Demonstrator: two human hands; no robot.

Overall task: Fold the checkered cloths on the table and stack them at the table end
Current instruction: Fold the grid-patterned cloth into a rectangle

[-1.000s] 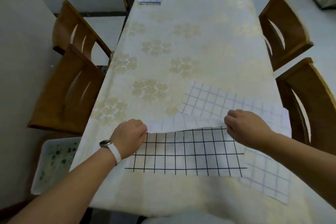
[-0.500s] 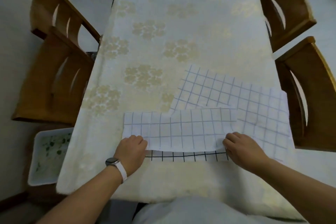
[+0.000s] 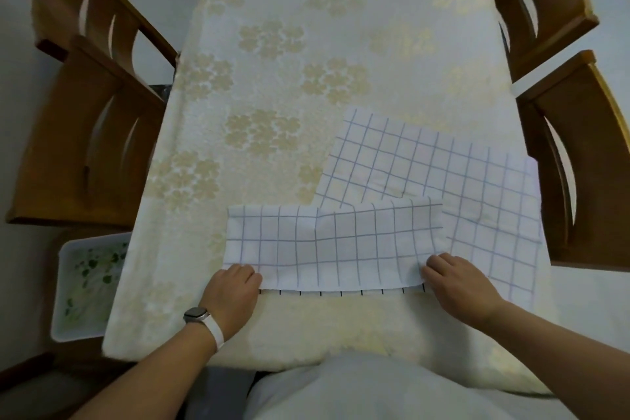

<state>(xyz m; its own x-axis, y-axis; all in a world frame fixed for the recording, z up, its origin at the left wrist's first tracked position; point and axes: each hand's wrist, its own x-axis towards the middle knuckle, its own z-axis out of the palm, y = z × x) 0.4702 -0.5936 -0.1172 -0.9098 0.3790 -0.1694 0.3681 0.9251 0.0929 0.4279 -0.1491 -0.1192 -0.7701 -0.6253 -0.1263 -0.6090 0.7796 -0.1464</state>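
Since the earlier frames, the far edge of the white folded cloth with a thin dark grid [image 3: 334,245] has been carried over to the near side. The folded cloth now lies doubled in half. Only a narrow strip of the lower layer, marked by short black ticks, is left showing along its near edge.

The folded cloth is laid flat close to the near edge of the table [image 3: 306,44], which is covered by a cream tablecloth patterned with pale gold flowers. Its near left corner is held by the left hand [image 3: 235,297], the fingers curled together on the fabric. Its near right corner is held likewise by the right hand [image 3: 456,286], the fingers bent and closed on the edge. A grey watch on a white strap [image 3: 201,317] is worn on the left wrist.

A second white cloth with a fainter blue-grey grid [image 3: 443,167] is spread unfolded towards the right edge of the table, and its near left part is overlapped by the folded cloth.

Brown wooden chairs [image 3: 85,133] are drawn up along both long edges. A white plastic tray flecked with green [image 3: 85,286] is seen on the floor beside the near left corner.
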